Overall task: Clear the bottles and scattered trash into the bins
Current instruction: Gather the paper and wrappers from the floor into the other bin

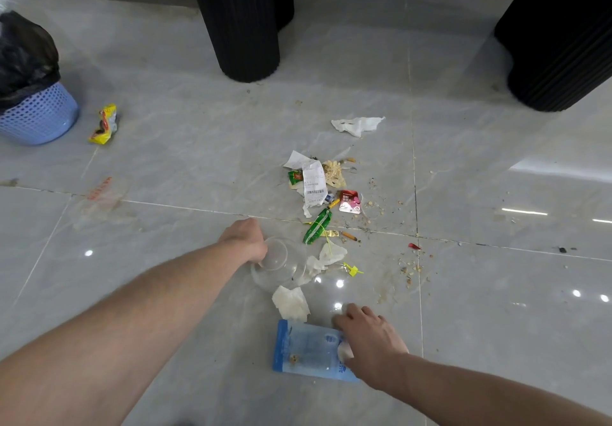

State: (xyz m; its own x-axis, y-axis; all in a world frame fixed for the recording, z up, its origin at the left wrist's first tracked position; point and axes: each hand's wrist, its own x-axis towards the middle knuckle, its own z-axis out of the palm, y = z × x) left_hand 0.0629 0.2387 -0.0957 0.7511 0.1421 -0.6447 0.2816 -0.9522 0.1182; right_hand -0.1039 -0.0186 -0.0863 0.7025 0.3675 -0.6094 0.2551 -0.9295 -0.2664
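My left hand (246,238) grips the rim of a clear plastic bowl (281,266) lying on the grey tile floor. My right hand (371,336) rests on the right end of a flat blue plastic packet (306,351), fingers curled over its edge. A crumpled white tissue (291,303) lies between bowl and packet. Beyond them sits a heap of trash: a receipt (314,182), a green wrapper (317,227), a red sachet (349,201), a cigarette butt (349,236) and crumbs. A white tissue (357,125) lies farther back. A yellow snack wrapper (104,124) lies near the bin.
A blue mesh bin (39,117) lined with a black bag stands at the far left. Two black ribbed columns (245,18) (559,38) stand at the back centre and back right. A faint clear plastic sheet (99,200) lies on the floor at left.
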